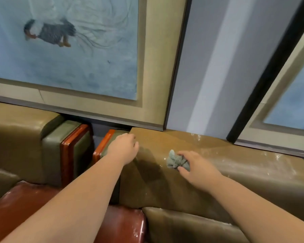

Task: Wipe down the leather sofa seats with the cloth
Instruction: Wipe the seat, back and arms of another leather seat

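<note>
Left hand [124, 148]: resting at the left corner of the olive sofa backrest [218, 179], fingers curled loosely over the top edge, holding nothing visible, well left of the cloth. Cloth [175, 161]: grey-green, bunched, pressed against the upper front of the backrest beside a band of pale streaks running off to the right. Right hand [195, 165]: directly on the cloth and the nearer of the two, fingers narrow and curled round it, thumb below.

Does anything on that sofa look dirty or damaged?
Yes. The olive sofa back carries whitish specks and smears along its top edge, right of the cloth gripped by the right hand. The reddish-brown seat cushion looks scuffed pale near its corner.
</note>
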